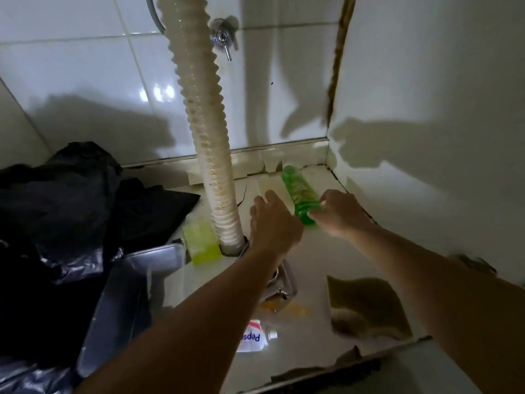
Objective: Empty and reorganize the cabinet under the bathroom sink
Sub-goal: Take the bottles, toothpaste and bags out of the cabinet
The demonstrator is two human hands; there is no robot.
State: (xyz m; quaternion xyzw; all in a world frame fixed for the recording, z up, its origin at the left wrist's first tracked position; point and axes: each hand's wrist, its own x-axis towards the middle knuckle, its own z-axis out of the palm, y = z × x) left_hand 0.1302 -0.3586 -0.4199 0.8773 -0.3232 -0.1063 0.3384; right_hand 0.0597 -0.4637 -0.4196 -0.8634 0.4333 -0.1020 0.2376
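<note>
A green plastic bottle [299, 194] is tilted over the cabinet floor near the back right corner, its base pointing to the back. My right hand [339, 213] grips its near end. My left hand [272, 220] hovers just left of the bottle with relaxed fingers and holds nothing. A yellow-green soap pack [200, 240] lies at the foot of the ribbed drain hose [207, 137]. A Pepsodent toothpaste tube [252, 338] lies near the front, partly hidden by my left forearm.
Black plastic bags [56, 223] fill the left side, with a grey metal tray [127, 294] beside them. A chrome valve [223, 38] sticks out of the tiled back wall. A brown stained patch [366, 305] marks the floor at right. The front edge [326, 371] is chipped.
</note>
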